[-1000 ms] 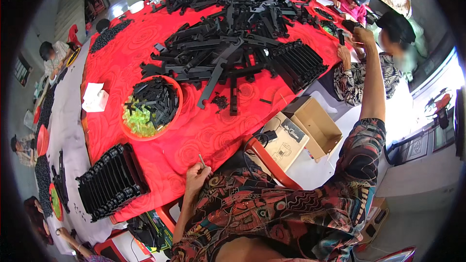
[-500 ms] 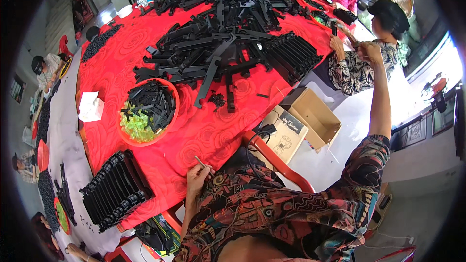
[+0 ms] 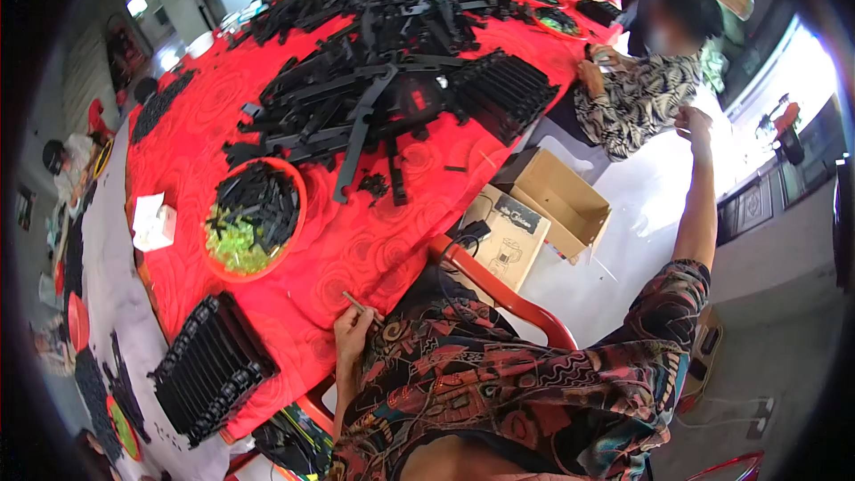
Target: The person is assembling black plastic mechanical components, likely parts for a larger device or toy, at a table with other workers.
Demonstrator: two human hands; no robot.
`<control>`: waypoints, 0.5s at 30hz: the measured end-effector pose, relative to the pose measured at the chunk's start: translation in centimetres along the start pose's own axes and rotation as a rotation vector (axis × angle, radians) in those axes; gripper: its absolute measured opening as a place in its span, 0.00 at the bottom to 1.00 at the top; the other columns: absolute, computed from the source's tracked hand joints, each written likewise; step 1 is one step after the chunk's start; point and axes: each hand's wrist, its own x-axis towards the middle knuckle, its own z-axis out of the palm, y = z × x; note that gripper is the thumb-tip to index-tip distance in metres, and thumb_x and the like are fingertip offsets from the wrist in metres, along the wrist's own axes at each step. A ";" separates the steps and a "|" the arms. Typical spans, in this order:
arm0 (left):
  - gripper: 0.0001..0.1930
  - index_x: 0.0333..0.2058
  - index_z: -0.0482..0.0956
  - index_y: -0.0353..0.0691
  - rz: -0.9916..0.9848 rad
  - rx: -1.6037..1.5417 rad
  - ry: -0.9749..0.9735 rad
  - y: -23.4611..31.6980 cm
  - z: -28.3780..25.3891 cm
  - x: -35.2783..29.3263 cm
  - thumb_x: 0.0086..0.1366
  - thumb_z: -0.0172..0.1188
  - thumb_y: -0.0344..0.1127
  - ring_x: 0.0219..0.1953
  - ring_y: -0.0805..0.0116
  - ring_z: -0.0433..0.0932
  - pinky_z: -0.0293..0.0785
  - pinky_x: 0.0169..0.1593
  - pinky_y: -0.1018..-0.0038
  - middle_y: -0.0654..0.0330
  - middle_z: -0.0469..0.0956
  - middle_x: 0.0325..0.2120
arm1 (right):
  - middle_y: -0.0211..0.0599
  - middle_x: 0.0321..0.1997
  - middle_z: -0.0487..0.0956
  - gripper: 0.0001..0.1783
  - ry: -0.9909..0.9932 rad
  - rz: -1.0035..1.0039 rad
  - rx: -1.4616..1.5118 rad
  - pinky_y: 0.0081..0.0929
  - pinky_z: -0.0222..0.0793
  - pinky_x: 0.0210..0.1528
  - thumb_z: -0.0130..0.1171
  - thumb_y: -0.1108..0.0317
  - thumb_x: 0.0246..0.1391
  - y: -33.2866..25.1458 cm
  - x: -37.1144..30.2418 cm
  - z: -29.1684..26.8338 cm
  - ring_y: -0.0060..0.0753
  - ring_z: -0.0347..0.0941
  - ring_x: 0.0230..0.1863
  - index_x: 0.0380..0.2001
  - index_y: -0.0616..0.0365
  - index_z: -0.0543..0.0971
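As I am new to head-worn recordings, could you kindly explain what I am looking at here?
There is no machine: a person uses two bare hands. The view comes from the left of two fisheye cameras worn on the person's head, looking down, so straight edges bend near the rim.

The left hand holds a thin stick near the edge of the red tablecloth. The right hand is stretched out to the right; whether it holds anything, I cannot tell.

On the cloth lie a large heap of black parts and an orange-red bowl of small black and yellow-green pieces. A neat black stack sits near the cloth's corner.
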 end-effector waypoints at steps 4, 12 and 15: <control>0.06 0.29 0.74 0.35 -0.048 0.043 0.006 0.2 -0.1 -0.2 0.60 0.50 0.31 0.22 0.80 0.69 0.64 0.27 0.85 0.63 0.76 0.24 | 0.35 0.23 0.76 0.11 0.084 0.052 -0.058 0.25 0.71 0.24 0.54 0.63 0.42 1.2 0.6 -2.1 0.27 0.73 0.23 0.27 0.58 0.76; 0.08 0.27 0.75 0.36 -0.029 -0.041 0.002 0.4 0.1 -0.2 0.61 0.51 0.33 0.20 0.81 0.68 0.62 0.26 0.85 0.64 0.76 0.23 | 0.35 0.20 0.74 0.09 0.272 0.097 -0.107 0.23 0.67 0.17 0.51 0.66 0.43 2.2 0.4 -7.0 0.28 0.73 0.18 0.24 0.61 0.74; 0.09 0.27 0.74 0.35 -0.035 -0.106 -0.016 -0.3 0.1 0.5 0.61 0.50 0.33 0.20 0.80 0.68 0.62 0.26 0.84 0.63 0.76 0.22 | 0.36 0.21 0.74 0.13 0.399 0.055 -0.059 0.22 0.68 0.17 0.52 0.60 0.46 2.0 0.3 -10.4 0.27 0.73 0.19 0.26 0.61 0.73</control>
